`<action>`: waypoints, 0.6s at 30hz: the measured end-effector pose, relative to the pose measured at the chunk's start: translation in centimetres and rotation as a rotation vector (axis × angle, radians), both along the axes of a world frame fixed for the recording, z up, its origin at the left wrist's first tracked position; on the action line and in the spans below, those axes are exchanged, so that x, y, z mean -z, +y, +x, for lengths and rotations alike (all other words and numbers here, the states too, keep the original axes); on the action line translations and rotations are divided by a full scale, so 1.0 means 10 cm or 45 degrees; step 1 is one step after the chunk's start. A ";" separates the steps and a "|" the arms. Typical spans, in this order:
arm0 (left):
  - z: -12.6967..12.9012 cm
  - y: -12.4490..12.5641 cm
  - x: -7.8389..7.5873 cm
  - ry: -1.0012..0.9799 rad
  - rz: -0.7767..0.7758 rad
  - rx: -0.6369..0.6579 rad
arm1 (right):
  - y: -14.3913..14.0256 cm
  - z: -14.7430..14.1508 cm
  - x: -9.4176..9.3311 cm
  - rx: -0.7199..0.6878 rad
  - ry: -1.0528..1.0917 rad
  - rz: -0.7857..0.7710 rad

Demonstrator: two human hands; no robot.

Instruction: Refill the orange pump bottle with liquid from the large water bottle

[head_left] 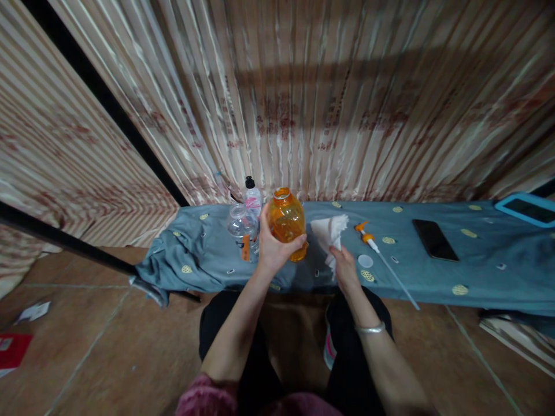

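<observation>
A striped curtain (347, 104) hangs across the space before us, and below it a grey-blue cloth (489, 263) covers a long, low surface. Our 2 bare forearms reach over its near edge, slanting inward. An amber bottle (288, 216), its open mouth upward, is in front of us, between our hands; we cannot tell whether its base touches the cloth. Our left hand (275, 249) grips it from the left and near side, fingers up the left wall, thumb stretched across to the right. Our right hand (346, 268), lower and apart from the bottle, has its fingers closed on the lower edge of a crumpled white wipe (326, 231). Just left of the bottle stand 2 clear bottles (243, 225). To the right lie a dark phone (435, 240), an orange pump (368, 238) with its pale tube and, smallest, a white disc (365, 261).
</observation>
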State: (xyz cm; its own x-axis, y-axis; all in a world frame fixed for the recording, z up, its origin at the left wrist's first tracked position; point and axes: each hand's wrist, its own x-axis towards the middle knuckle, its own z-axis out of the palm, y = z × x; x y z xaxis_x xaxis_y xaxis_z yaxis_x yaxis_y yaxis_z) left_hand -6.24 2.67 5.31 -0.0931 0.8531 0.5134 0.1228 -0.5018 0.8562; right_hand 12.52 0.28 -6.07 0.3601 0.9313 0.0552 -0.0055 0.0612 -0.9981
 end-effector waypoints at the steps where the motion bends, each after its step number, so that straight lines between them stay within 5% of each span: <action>1: -0.02 0.00 -0.03 -0.002 0.022 -0.014 | 0.00 0.02 -0.01 -0.048 -0.184 0.038; 8: -0.08 0.03 -0.14 -0.020 0.078 -0.013 | -0.16 -0.28 0.15 -0.544 -1.209 0.144; 18: 0.29 0.29 0.30 0.090 -0.136 0.097 | -0.21 0.01 0.34 -0.190 -1.443 0.035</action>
